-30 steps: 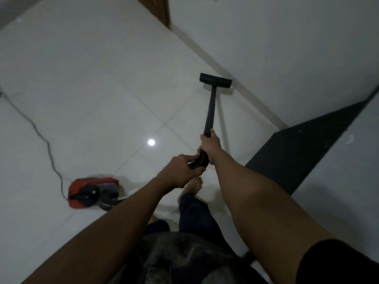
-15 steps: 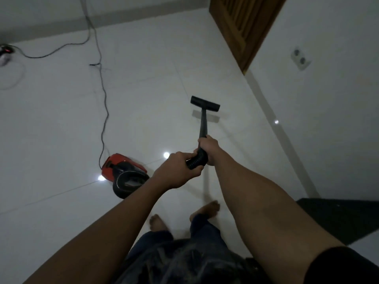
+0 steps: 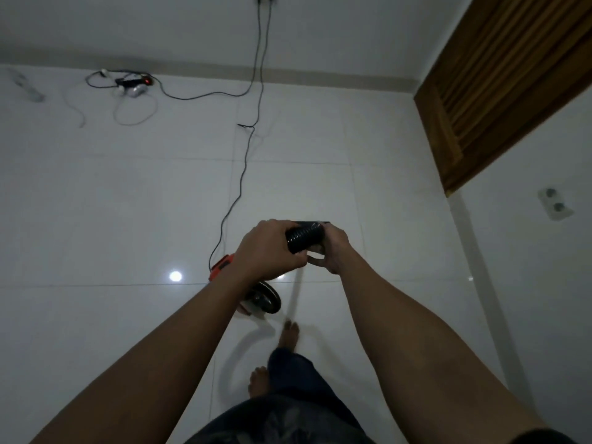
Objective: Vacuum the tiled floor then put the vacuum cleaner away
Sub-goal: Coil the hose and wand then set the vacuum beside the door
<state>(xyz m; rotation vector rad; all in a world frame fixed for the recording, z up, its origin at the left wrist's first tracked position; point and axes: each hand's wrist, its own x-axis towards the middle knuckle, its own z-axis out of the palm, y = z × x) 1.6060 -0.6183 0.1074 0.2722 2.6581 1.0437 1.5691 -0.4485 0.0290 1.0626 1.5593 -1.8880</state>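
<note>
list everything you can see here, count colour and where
vacuum hose: one, black and ribbed, held up between both hands
vacuum body: one, red and black, on the floor behind the left wrist
power cord: one, black, from the far wall across the floor to the vacuum body
power strip: one, dark with a red light, far left by the wall, among loose cables
door: one, brown slatted wood, upper right
wall socket: one, white, double, right wall
floor: white glossy tiles
feet: two, bare, on the tiles
left hand: grips the hose
right hand: fingers curled round the hose's other end
</note>
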